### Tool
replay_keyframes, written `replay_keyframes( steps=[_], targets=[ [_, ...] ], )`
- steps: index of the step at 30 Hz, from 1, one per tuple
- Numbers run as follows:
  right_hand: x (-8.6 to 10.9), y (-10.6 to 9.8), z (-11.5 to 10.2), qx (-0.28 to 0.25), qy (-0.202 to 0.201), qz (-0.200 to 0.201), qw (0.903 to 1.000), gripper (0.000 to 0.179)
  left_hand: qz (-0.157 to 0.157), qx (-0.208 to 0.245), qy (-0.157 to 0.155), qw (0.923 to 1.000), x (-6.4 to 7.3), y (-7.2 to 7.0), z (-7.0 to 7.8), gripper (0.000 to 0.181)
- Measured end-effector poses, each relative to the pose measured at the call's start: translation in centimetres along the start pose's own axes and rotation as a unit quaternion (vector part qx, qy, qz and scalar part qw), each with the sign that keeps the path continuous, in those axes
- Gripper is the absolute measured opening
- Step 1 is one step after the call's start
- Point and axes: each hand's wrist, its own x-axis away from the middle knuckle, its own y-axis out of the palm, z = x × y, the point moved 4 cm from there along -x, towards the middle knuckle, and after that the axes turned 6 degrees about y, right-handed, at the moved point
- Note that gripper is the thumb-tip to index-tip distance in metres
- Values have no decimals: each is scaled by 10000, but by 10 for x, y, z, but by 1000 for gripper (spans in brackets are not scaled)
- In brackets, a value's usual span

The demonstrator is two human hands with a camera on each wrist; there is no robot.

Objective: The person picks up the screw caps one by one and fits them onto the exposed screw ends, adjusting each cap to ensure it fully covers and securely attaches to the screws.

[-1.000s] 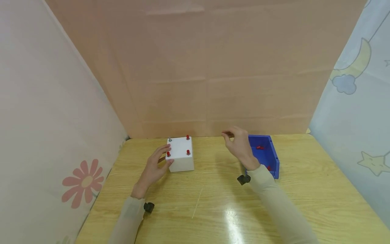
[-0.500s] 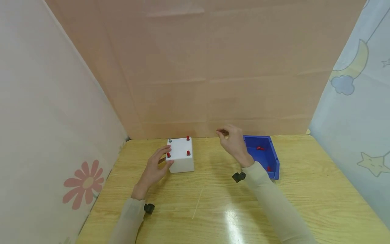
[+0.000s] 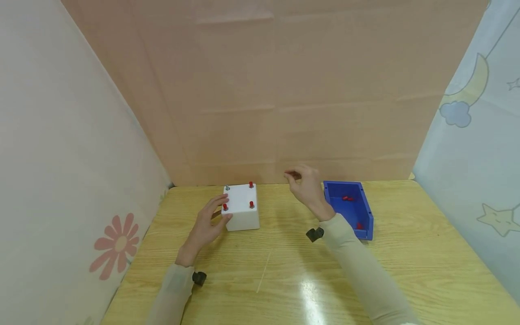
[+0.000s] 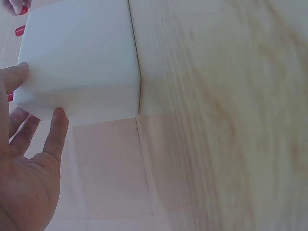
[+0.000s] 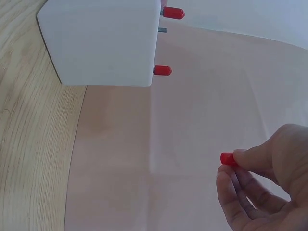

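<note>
A white box (image 3: 241, 198) stands on the table, screws rising from its top corners. Red caps (image 3: 252, 204) cover three of them; the back-left screw (image 3: 227, 187) is bare metal. My left hand (image 3: 205, 225) holds the box at its left side, thumb at the front face and fingers spread along the edge. Between thumb and fingertips, my right hand (image 3: 307, 187) pinches a small red cap (image 5: 227, 159), its end pointing toward the box in the right wrist view. That hand is raised over the table, right of the box and apart from it.
A blue open bin (image 3: 369, 212) stands to the right, with several loose red caps (image 3: 347, 198) inside. Brown paper (image 3: 276, 113) hangs behind the table, and printed cloth (image 3: 459, 149) lines both sides.
My right hand has moved left, from beside the blue bin toward the white box, carrying the red cap. The left hand stays on the box.
</note>
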Motion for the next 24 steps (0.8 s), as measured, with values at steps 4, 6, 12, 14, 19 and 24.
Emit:
replay_keyframes(
  steps=[4, 6, 12, 14, 19, 24],
  targets=[
    [-1, 1, -1, 3, 14, -50, 10000, 10, -18, -74, 24, 10000, -1, 1, -1, 50],
    [-2, 2, -1, 25, 16, -65, 10000, 10, -27, -91, 40, 9999, -2, 1, -1, 50],
    [-4, 5, -2, -37, -29, -72, 10000, 9, -53, -71, 24, 10000, -4, 3, -1, 50],
    [-5, 6, -3, -60, -44, -83, 9999, 9, -51, -79, 27, 10000, -4, 3, -2, 50],
    [-6, 7, -4, -74, -17, -121, 9999, 10, -45, -90, 24, 9999, -5, 4, 0, 49],
    [-6, 10, -6, -89, -42, -117, 9999, 10, -66, -73, -32, 9999, -5, 4, 0, 50]
  ],
)
